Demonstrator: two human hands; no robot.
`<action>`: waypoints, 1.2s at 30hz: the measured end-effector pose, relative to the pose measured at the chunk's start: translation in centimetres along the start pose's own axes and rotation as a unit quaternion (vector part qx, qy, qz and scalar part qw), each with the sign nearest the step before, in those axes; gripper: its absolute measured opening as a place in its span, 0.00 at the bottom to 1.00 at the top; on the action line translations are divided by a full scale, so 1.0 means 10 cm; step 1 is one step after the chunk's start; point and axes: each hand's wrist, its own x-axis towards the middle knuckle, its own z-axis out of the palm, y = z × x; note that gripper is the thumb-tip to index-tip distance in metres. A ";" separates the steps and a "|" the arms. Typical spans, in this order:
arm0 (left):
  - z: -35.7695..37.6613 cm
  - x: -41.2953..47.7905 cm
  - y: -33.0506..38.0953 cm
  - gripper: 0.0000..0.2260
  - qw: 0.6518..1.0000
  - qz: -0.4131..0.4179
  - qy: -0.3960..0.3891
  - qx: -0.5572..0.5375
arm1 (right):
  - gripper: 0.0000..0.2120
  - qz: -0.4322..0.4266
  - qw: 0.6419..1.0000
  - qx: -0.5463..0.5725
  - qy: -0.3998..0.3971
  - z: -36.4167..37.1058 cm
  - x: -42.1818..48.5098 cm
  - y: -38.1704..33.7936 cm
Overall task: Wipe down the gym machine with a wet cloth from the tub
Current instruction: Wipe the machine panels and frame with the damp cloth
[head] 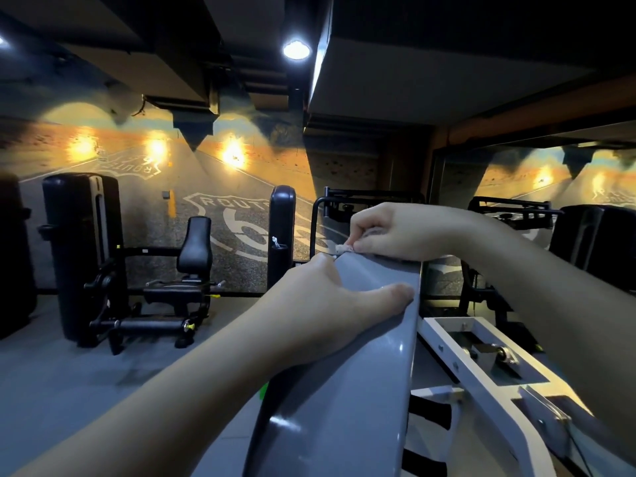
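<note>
Grey gym machine beam [344, 390], rigid and slick-looking, braced for wiping.
Left hand [330, 304] clamped over its edge, thumb across top; right hand [389, 232] curled, pinching small white cloth [344, 248] at far end. Likely limp, light, wet: best bunched in fingertips.

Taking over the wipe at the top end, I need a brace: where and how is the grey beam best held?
Grip the grey beam mid-length from its left side, fingers over the left edge and thumb across the flat top, as the left hand does. The white frame crowds its right side, and the right hand pinches the cloth at the far end.
</note>
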 end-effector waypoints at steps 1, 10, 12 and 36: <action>0.00 0.00 0.00 0.39 1.000 0.000 -0.002 -0.002 | 0.04 0.007 1.000 -0.011 -0.003 0.01 0.03 0.03; -0.03 -0.04 0.06 0.38 1.000 -0.010 -0.002 -0.001 | 0.09 0.034 0.986 0.126 0.104 -0.16 -0.39 0.29; -0.05 -0.01 0.08 0.39 1.000 -0.005 -0.015 0.008 | 0.07 0.033 0.968 0.210 0.136 -0.16 -0.42 0.29; -0.11 0.67 0.35 0.04 0.986 0.118 0.105 -0.053 | 0.12 0.065 0.950 0.185 0.245 0.00 -0.59 0.21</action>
